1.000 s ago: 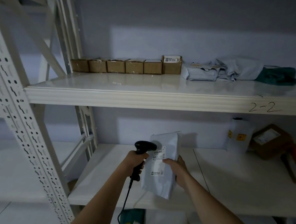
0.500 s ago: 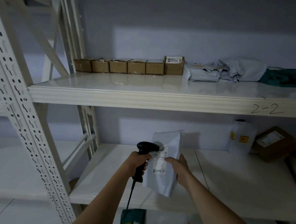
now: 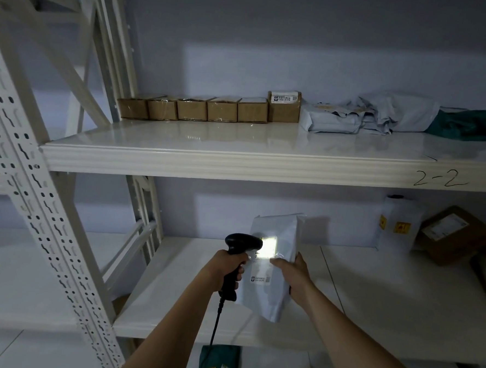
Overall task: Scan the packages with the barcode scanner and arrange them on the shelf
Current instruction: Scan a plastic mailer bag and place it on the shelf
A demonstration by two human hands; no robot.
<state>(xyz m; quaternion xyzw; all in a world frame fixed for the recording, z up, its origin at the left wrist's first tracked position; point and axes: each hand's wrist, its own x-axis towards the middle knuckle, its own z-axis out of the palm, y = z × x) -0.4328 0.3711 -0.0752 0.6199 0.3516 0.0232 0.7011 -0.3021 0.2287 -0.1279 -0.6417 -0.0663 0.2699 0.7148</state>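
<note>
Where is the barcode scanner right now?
In the head view, low and centre-left: the left hand grips the black barcode scanner, aimed at the label of the white mailer bag held by the right hand.

brown boxes [image 3: 222,111]: 7 | grey mailers [image 3: 277,260]: about 5 | scanner [image 3: 239,252]: 1

Left hand [image 3: 226,271] grips the black scanner [image 3: 238,257], its head aimed at the white mailer [image 3: 280,271] that the right hand [image 3: 291,275] holds upright over the lower shelf [image 3: 371,299]. A bright patch glows on the mailer's label [image 3: 269,246]. On the upper shelf [image 3: 237,162], marked 2-2, boxes [image 3: 206,110] sit in a row beside grey bags [image 3: 368,117].
</note>
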